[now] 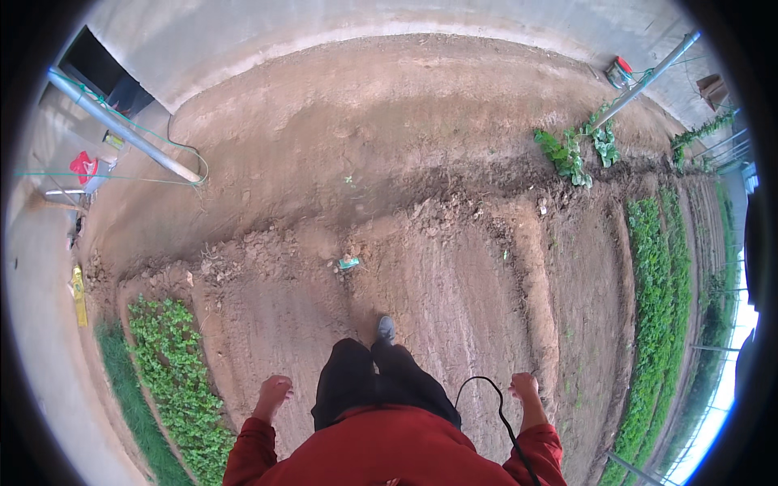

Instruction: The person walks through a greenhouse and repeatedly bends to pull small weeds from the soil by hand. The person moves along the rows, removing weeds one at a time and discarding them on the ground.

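My left hand [275, 393] hangs out to the left of my body, its fingers curled in, and nothing shows in it. On the other side my right hand [524, 387] is likewise curled, with no object visible in it. A black cable [502, 408] loops between my right arm and my dark trousers [349, 376], apart from the hand. Beneath me lies bare soil [444, 304] in flat beds. One grey shoe [386, 330] shows on it, while the other foot is hidden.
Soil ridges [538, 304] divide the beds. Leafy green crops grow at left [173, 364] and right [653, 291]. Metal poles stand at upper left [127, 127] and upper right [644, 82], green cord at the left one. A broad-leaved plant [562, 152] grows ahead. A green scrap [349, 263] lies on the soil.
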The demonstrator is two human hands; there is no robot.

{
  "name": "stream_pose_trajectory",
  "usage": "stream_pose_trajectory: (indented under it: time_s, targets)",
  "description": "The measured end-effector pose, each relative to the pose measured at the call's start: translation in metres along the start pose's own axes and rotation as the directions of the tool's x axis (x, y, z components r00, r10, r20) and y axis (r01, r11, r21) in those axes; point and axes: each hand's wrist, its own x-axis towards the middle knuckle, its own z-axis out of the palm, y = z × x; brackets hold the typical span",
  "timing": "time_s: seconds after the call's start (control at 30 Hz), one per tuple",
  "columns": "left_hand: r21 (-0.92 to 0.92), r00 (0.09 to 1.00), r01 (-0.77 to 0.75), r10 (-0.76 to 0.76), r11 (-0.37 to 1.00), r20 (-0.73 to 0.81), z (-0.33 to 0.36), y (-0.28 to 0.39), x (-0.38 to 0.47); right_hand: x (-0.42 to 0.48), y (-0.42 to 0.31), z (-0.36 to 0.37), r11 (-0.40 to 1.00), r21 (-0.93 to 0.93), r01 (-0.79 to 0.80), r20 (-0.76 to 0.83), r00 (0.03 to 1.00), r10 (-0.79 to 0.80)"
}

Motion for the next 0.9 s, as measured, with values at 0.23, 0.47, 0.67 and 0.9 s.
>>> stream_pose_trajectory:
  time_s: [0.23, 0.47, 0.67, 0.9]
  targets:
    - [0.079, 0.966, 0.207, -0.216, 0.975, 0.14, -0.031, -0.003, 0.017, 0.049, -0.154, -0.166, 0.616, 0.787, -0.043, -0.118, 0.969, 0.219]
    - [0.278, 0.914, -0.346, 0.256, 0.896, 0.313, -0.119, 0.089, 0.157, 0.122, -0.295, -0.282, 0.698, 0.711, 0.085, -0.289, 0.94, 0.181]
    - [0.025, 0.963, 0.266, -0.267, 0.964, 0.046, -0.241, 0.307, 0.35, 0.127, -0.379, -0.378, 0.937, -0.277, 0.212, 0.01, 0.976, -0.217]
    - [-0.162, 0.94, -0.34, 0.342, 0.926, -0.016, -0.287, 0.68, 0.485, 0.167, -0.47, -0.444, 0.966, -0.1, 0.239, -0.082, 0.965, -0.248]
